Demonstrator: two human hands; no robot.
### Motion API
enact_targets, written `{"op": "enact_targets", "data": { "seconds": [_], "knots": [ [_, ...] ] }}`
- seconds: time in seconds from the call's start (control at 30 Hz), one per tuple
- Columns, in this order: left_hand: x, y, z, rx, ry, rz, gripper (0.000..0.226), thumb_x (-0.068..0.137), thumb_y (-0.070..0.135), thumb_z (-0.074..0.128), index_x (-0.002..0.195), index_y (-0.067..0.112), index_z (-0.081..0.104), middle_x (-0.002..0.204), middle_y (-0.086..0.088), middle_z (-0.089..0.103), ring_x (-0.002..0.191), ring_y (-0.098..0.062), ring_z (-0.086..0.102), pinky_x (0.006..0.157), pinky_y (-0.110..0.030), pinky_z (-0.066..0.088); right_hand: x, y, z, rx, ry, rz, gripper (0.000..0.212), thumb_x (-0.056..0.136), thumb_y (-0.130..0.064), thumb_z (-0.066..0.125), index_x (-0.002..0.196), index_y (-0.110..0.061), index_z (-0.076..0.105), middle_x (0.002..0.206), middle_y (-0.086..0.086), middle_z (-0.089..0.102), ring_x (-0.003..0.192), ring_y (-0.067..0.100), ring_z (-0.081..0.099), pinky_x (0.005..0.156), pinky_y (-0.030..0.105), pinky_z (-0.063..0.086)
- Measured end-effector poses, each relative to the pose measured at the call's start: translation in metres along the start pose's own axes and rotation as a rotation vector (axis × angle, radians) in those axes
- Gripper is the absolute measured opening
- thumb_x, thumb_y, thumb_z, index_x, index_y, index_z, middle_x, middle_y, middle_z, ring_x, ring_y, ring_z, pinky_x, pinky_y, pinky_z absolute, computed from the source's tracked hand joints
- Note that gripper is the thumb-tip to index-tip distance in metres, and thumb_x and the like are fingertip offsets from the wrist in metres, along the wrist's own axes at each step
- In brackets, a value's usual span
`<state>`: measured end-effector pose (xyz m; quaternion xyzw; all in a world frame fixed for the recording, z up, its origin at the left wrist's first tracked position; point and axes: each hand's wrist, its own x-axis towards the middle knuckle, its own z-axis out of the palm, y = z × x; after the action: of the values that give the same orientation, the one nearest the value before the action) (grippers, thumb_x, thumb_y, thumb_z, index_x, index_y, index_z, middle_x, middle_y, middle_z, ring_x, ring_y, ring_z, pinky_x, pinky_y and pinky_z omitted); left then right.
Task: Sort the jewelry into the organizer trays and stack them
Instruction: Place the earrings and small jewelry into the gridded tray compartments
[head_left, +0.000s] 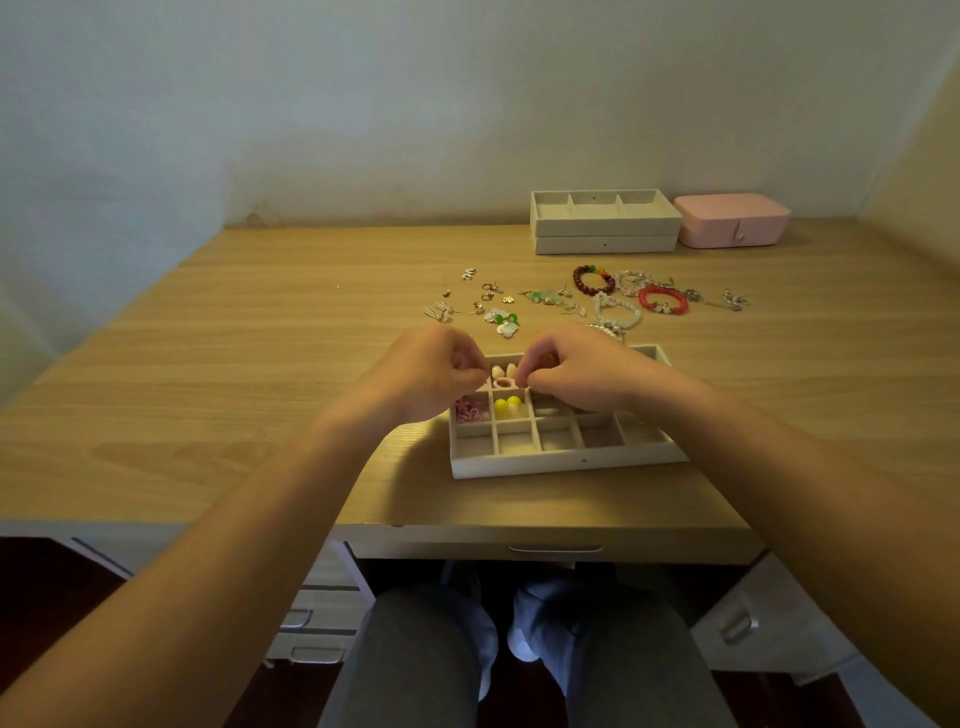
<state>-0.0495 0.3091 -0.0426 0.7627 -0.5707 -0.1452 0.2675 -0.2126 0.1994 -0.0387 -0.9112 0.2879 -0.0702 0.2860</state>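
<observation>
over the upper-left cells of the white compartmented tray (566, 465) at frame centre, the curled right hand (576, 371) pinched a small pink ring-shaped piece (503, 383) just left of its fingertips; the curled left hand (431, 371) showed no determinable hold.

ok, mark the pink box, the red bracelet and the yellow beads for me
pink box (730, 208): head view, middle of its lid.
red bracelet (643, 300): head view, left arc of the bead ring.
yellow beads (501, 407): head view, left bead, in its tray compartment.
</observation>
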Motion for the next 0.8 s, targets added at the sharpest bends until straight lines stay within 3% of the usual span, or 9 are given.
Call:
{"op": "enact_targets", "data": {
  "seconds": [0.17, 0.27, 0.37, 0.47, 0.57, 0.7, 0.8],
  "knots": [
    [-0.009, -0.005, 0.007, 0.009, 0.005, -0.026, 0.006, 0.087, 0.026, 0.074, 0.083, 0.028, 0.069, 0.082, 0.008, 0.063, 0.074, -0.007, 0.054, 0.061, -0.025, 0.039, -0.004, 0.008, -0.001, 0.025, 0.039, 0.015, 0.009, 0.091, -0.021, 0.072, 0.098, -0.02, 0.078, 0.09, -0.01, 0.068, 0.085, 0.008, 0.063, 0.069, 0.022, 0.049],
    [-0.015, -0.005, 0.01, -0.04, -0.051, -0.017, 0.018, 0.082, 0.038, 0.081, 0.091, 0.026, 0.071, 0.075, 0.013, 0.052, 0.066, -0.003, 0.046, 0.057, -0.026, 0.034, -0.006, 0.008, 0.0, 0.064, 0.045, 0.009, 0.013, 0.09, -0.031, 0.076, 0.098, -0.021, 0.079, 0.09, -0.009, 0.07, 0.084, 0.008, 0.064, 0.071, 0.025, 0.052],
    [-0.016, -0.005, 0.016, -0.059, -0.018, 0.005, 0.016, 0.08, 0.037, 0.083, 0.09, 0.028, 0.073, 0.069, 0.016, 0.048, 0.064, -0.003, 0.045, 0.058, -0.025, 0.034, -0.005, 0.006, 0.005, 0.064, 0.065, -0.013, 0.012, 0.092, -0.029, 0.073, 0.1, -0.024, 0.08, 0.093, -0.011, 0.07, 0.087, 0.006, 0.063, 0.076, 0.026, 0.055],
    [-0.014, -0.007, 0.023, -0.095, 0.038, 0.002, 0.012, 0.078, 0.035, 0.084, 0.082, 0.032, 0.074, 0.066, 0.014, 0.05, 0.064, -0.004, 0.045, 0.063, -0.027, 0.037, -0.004, 0.0, 0.011, -0.032, 0.049, -0.042, 0.014, 0.092, -0.022, 0.07, 0.098, -0.022, 0.082, 0.084, -0.017, 0.066, 0.078, 0.001, 0.059, 0.064, 0.019, 0.044],
    [-0.011, -0.007, 0.023, -0.064, 0.038, 0.005, 0.011, 0.078, 0.035, 0.084, 0.078, 0.036, 0.072, 0.068, 0.014, 0.054, 0.065, -0.005, 0.047, 0.062, -0.027, 0.037, -0.001, -0.002, 0.015, -0.106, 0.041, -0.031, 0.019, 0.093, -0.02, 0.065, 0.095, -0.018, 0.083, 0.077, -0.017, 0.066, 0.071, 0.001, 0.058, 0.058, 0.02, 0.041],
    [-0.01, -0.006, 0.022, -0.007, 0.038, 0.017, 0.009, 0.08, 0.036, 0.082, 0.083, 0.032, 0.075, 0.074, 0.015, 0.06, 0.072, -0.008, 0.055, 0.066, -0.029, 0.046, 0.002, -0.004, 0.013, -0.103, 0.014, -0.017, 0.019, 0.094, -0.02, 0.064, 0.097, -0.015, 0.082, 0.084, -0.007, 0.072, 0.074, 0.004, 0.061, 0.063, 0.024, 0.05],
    [-0.009, -0.005, 0.022, 0.027, 0.046, 0.012, 0.01, 0.08, 0.036, 0.081, 0.086, 0.029, 0.077, 0.076, 0.014, 0.062, 0.077, -0.011, 0.059, 0.069, -0.031, 0.049, 0.002, -0.002, 0.012, -0.083, 0.013, -0.022, 0.017, 0.096, -0.021, 0.064, 0.1, -0.016, 0.081, 0.088, -0.005, 0.072, 0.076, 0.003, 0.06, 0.062, 0.02, 0.046]
  ]
}}
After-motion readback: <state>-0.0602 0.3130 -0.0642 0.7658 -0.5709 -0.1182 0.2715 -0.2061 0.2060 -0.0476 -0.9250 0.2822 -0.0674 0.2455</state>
